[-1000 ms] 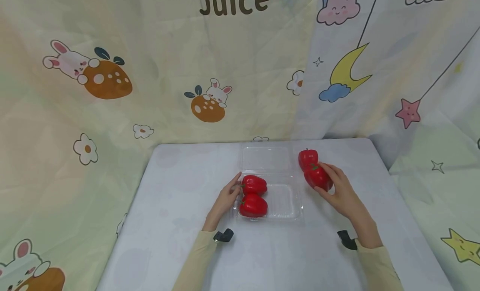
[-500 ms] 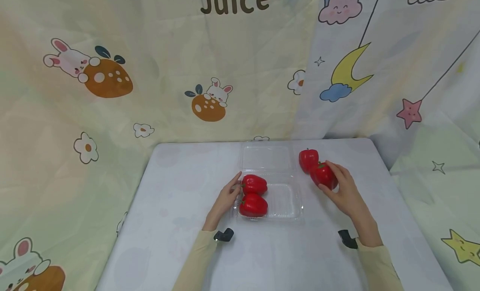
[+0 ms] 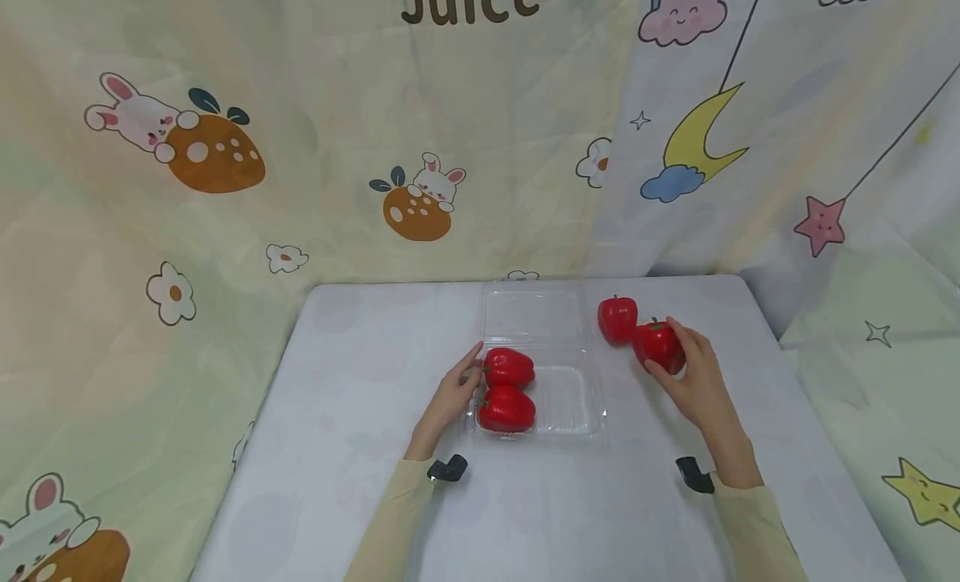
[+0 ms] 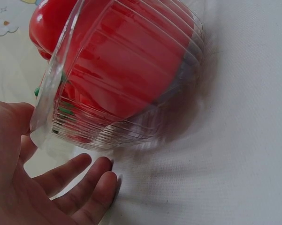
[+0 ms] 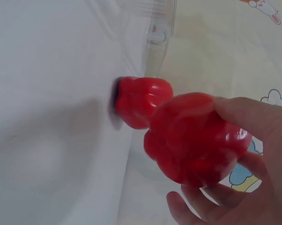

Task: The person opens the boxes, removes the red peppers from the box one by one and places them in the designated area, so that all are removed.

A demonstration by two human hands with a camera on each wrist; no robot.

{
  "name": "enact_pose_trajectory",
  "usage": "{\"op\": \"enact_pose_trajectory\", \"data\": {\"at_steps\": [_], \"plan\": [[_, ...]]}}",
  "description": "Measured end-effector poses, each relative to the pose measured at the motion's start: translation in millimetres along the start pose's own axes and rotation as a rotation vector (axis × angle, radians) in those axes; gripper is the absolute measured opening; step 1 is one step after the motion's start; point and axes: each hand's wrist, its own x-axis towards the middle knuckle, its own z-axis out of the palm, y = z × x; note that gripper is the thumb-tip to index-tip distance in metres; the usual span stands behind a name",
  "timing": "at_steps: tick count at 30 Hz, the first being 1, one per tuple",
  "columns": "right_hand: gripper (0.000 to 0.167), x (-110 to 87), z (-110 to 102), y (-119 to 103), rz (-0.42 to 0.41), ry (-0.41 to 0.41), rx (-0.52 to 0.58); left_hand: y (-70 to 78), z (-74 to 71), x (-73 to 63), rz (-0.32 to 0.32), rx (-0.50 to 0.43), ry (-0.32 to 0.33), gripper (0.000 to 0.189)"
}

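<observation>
Right hand (image 3: 701,386): the thumb and fingers curl round a shiny red bell pepper (image 3: 656,348) and grip it by its sides.
Held bell pepper: it is in toward the white counter's (image 3: 360,373) back right corner, with its green stem up. From above, it looks just beside the standing bell pepper (image 3: 617,321).
Standing bell pepper: it sits upright near the back edge, with its stem up, between the box lid (image 3: 535,313) and the held one.
Clear plastic box (image 3: 566,401): it lies open in the middle of the counter, with the lid folded back toward the back edge.
Boxed bell peppers: the back one (image 3: 509,367) and the front one (image 3: 507,408) lie on their sides in the left part of the box. They touch, and their stems point to the counter's left edge.
Left hand (image 3: 450,390): it touches the left wall of the box near the rim, its fingers loose and spread a bit. The two hands are well apart.
Arms: pale yellow sleeves (image 3: 757,528), with a small black gadget (image 3: 447,469) at each wrist.
Cloth (image 3: 322,140): it hangs behind the counter, with bunnies and a yellow moon (image 3: 688,140).
</observation>
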Motion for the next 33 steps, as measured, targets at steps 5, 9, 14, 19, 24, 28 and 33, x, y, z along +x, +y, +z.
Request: {"op": "enact_pose_trajectory", "data": {"at_steps": [5,9,14,19,24,28,33], "plan": [[0.093,1.8,-1,5,0.049,0.015,0.003,-0.2,0.0,0.0,0.001,0.002,-0.002,0.053],[0.093,4.1,0,10,0.093,0.009,-0.004,-1.7,0.0,0.5,-0.005,0.008,-0.005,0.053],[0.09,6.8,3,15,0.112,0.007,0.004,-2.5,0.3,1.4,-0.014,0.011,-0.01,0.053],[0.087,8.7,6,18,0.137,-0.009,0.01,-2.3,0.6,2.0,-0.016,0.011,-0.01,0.053],[0.085,14.8,7,20,0.153,-0.014,0.003,-2.9,0.8,2.6,-0.015,0.015,-0.007,0.054],[0.085,21.1,8,23,0.159,-0.021,-0.004,-3.0,0.4,2.6,-0.014,0.017,-0.009,0.053],[0.084,26.9,9,27,0.176,-0.042,-0.005,-2.3,0.0,2.2,-0.014,0.011,-0.012,0.054]]}}
